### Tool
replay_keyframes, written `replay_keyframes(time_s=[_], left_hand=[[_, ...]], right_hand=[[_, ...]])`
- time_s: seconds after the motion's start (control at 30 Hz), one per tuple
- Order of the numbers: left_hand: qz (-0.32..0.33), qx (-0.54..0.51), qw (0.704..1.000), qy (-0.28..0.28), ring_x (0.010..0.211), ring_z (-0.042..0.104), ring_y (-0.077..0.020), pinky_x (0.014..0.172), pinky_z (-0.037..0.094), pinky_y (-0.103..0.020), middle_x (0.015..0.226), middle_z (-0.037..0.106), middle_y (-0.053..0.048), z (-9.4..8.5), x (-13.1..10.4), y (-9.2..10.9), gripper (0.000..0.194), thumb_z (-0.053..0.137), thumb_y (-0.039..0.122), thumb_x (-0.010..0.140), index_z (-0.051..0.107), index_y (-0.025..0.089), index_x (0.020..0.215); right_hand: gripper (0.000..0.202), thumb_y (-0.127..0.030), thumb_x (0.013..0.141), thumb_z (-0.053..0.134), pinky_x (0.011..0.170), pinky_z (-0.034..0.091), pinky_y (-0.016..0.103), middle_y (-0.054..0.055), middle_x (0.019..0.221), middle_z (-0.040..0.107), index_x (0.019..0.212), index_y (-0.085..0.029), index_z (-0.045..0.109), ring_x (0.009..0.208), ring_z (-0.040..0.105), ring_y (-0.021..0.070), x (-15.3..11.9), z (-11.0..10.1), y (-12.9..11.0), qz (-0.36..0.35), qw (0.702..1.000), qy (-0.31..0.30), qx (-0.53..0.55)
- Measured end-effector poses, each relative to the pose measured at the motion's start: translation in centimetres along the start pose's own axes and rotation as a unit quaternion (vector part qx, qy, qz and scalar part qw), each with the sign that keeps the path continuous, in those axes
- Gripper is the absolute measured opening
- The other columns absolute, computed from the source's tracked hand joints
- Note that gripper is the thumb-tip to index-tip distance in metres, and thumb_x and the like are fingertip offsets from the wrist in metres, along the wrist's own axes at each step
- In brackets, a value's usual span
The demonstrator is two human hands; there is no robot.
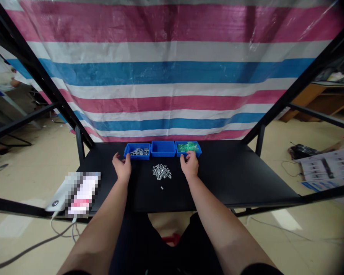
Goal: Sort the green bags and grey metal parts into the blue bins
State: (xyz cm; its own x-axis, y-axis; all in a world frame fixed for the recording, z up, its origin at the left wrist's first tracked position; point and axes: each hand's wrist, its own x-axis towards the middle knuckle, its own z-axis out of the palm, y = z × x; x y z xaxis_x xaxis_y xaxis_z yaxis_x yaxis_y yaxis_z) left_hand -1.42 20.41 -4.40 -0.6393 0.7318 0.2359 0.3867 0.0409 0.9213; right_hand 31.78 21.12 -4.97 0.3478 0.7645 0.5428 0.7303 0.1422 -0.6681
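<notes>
Three blue bins stand in a row at the back of the black table. The left bin (127, 151) holds silver metal pieces, the middle bin (163, 149) shows nothing inside, and the right bin (199, 149) holds small green items. My left hand (122, 166) is at the front left corner of the left bin, its fingers apart and nothing in them. At the front of the right bin is my right hand (189, 164), fingers apart, thumb near the bin's front wall. Between my hands lies a pile of silver screws (161, 172), with a single screw (162, 188) in front of it.
A white device (59, 196) and a pixelated phone-like object (83, 194) with cables lie at the table's left edge. Black frame posts rise on both sides, and a striped sheet (172, 72) hangs behind the table (232, 179).
</notes>
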Motion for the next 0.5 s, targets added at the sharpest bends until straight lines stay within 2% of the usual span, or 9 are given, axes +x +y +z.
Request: replay_keyframes(time_s=[0.07, 0.17, 0.23, 0.3, 0.4, 0.5], left_hand=[[-0.025, -0.007, 0.999, -0.028, 0.076, 0.067, -0.0149, 0.083, 0.057, -0.036, 0.127, 0.060, -0.015, 0.0, 0.6, 0.0, 0.063, 0.064, 0.050, 0.089, 0.047, 0.014, 0.137], [-0.039, -0.007, 0.997, -0.059, 0.068, 0.069, -0.0158, 0.074, 0.057, -0.032, 0.109, 0.069, -0.010, -0.1, 1.0, 0.2, 0.048, 0.064, 0.050, 0.089, 0.058, 0.015, 0.122], [-0.047, -0.003, 0.997, -0.066, 0.067, 0.071, -0.0172, 0.075, 0.056, -0.032, 0.101, 0.071, -0.008, -0.2, 1.1, 0.3, 0.041, 0.063, 0.049, 0.088, 0.061, 0.016, 0.113], [-0.054, 0.003, 0.996, -0.064, 0.071, 0.073, -0.0194, 0.079, 0.055, -0.033, 0.092, 0.072, -0.006, -0.3, 1.1, 0.2, 0.038, 0.064, 0.049, 0.088, 0.060, 0.017, 0.108], [-0.064, 0.005, 0.996, -0.063, 0.075, 0.075, -0.0215, 0.080, 0.054, -0.033, 0.082, 0.072, -0.004, -0.4, 1.0, 0.1, 0.035, 0.064, 0.048, 0.087, 0.058, 0.018, 0.104], [-0.076, 0.001, 0.995, -0.065, 0.075, 0.076, -0.0228, 0.075, 0.054, -0.032, 0.076, 0.071, -0.002, -0.6, 0.5, 0.0, 0.032, 0.063, 0.046, 0.086, 0.055, 0.019, 0.102]], right_hand=[[0.032, -0.046, 0.089, 0.057, 0.085, 0.050, 0.040, 0.005, 0.086, 0.059, 0.106, -0.019, 0.059, 0.084, 0.058, 0.0243, -1.5, -0.7, -1.3, -0.050, 0.999, -0.012, 0.010], [0.046, -0.052, 0.087, 0.063, 0.098, 0.049, 0.047, 0.013, 0.110, 0.062, 0.119, -0.019, 0.059, 0.104, 0.059, 0.0295, -4.9, -1.9, -4.3, -0.111, 0.989, -0.091, 0.029], [0.069, -0.060, 0.079, 0.072, 0.106, 0.045, 0.052, 0.016, 0.129, 0.058, 0.134, -0.021, 0.055, 0.122, 0.054, 0.0346, -7.2, -2.6, -6.4, -0.151, 0.971, -0.184, 0.024], [0.093, -0.066, 0.069, 0.079, 0.117, 0.035, 0.058, 0.016, 0.147, 0.049, 0.147, -0.025, 0.048, 0.138, 0.044, 0.0395, -9.0, -2.8, -7.8, -0.189, 0.951, -0.246, 0.004], [0.108, -0.069, 0.066, 0.081, 0.124, 0.019, 0.065, 0.013, 0.163, 0.033, 0.156, -0.029, 0.037, 0.152, 0.024, 0.0432, -10.1, -2.2, -8.3, -0.195, 0.938, -0.286, -0.033], [0.108, -0.069, 0.069, 0.079, 0.123, 0.019, 0.068, 0.014, 0.167, 0.025, 0.159, -0.029, 0.033, 0.155, 0.017, 0.0443, -10.0, -1.1, -7.8, -0.163, 0.941, -0.292, -0.052]])
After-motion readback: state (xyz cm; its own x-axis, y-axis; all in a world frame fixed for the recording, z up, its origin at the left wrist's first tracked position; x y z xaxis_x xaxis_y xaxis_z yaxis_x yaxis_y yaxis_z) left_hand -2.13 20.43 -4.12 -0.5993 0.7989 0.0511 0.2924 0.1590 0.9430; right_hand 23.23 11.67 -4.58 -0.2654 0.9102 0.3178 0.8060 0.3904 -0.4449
